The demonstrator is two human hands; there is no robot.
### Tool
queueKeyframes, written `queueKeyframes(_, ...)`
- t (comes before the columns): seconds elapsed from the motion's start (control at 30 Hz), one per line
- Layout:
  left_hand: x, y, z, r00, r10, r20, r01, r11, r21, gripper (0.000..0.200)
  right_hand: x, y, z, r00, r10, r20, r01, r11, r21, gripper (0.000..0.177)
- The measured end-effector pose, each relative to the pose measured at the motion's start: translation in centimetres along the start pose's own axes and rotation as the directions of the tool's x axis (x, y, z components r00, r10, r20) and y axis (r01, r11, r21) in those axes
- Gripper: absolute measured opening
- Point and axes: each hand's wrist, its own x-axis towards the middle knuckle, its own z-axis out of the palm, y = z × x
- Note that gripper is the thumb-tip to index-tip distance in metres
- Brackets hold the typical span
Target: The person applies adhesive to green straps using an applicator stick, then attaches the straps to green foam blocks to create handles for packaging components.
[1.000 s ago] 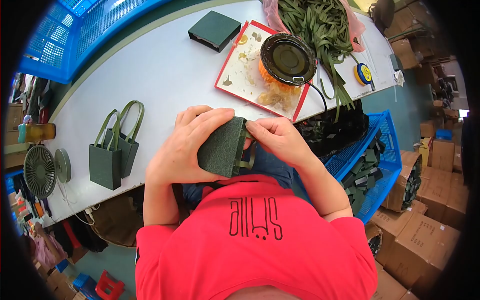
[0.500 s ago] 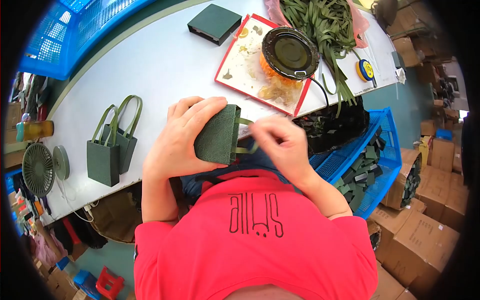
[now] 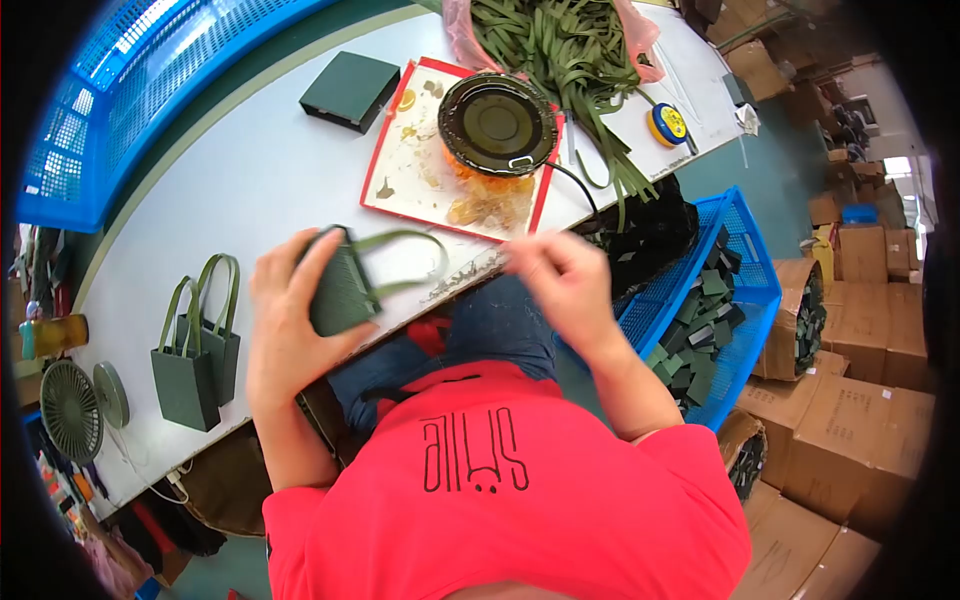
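Note:
My left hand is wrapped around a small dark green gift bag with a textured surface, tilted on its side above the table's front edge. A flat olive ribbon handle loops out of the bag toward the right. My right hand is apart from the handle, its fingers curled closed and slightly blurred, with nothing visible in them. Two similar green bags with upright ribbon handles stand on the table to the left.
A black round pot of dark liquid sits on a red-edged, stained board. Beyond are a green box, a heap of olive ribbons and a yellow-blue tape measure. A fan stands left; a blue crate of green pieces is right.
The bag and my left hand have moved left and the bag has turned. My right hand has come away from the handle, which now loops freely. The view has shifted.

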Motion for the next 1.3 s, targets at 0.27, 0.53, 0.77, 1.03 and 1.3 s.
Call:
queueKeyframes(0.27, -1.1, -3.1, -0.4, 0.931, -0.359, -0.06, 0.362, 0.931, 0.055, 0.054, 6.8, 6.2, -6.2, 0.902, -0.056, -0.428, -0.051, 0.971, -0.234, 0.019)
queueKeyframes(0.53, -1.5, -6.0, -0.6, 0.781, -0.622, -0.053, 0.597, 0.769, -0.227, 0.028, 9.0, 6.8, -6.5, 0.951, -0.059, -0.303, -0.157, 0.751, -0.641, 0.017)
queueKeyframes(0.77, -1.0, -3.4, -1.5, 0.91, 0.046, -0.411, -0.049, 0.999, 0.002, 0.031, 5.8, 2.0, -4.9, 0.923, -0.18, -0.339, 0.147, 0.982, -0.118, 0.007)
queueKeyframes(1.03, 0.4, -0.8, -0.6, 0.998, 0.064, 0.02, -0.065, 0.998, 0.024, 0.037, 3.8, 0.3, -1.4, 0.967, 0.227, 0.113, -0.243, 0.705, 0.666, 0.022)
queueKeyframes(1.3, 0.5, -0.4, 0.3, 0.997, -0.017, 0.07, 0.002, 0.979, 0.204, 0.066, 4.8, 1.0, -0.5, 0.961, 0.263, 0.088, -0.256, 0.714, 0.652, 0.022)
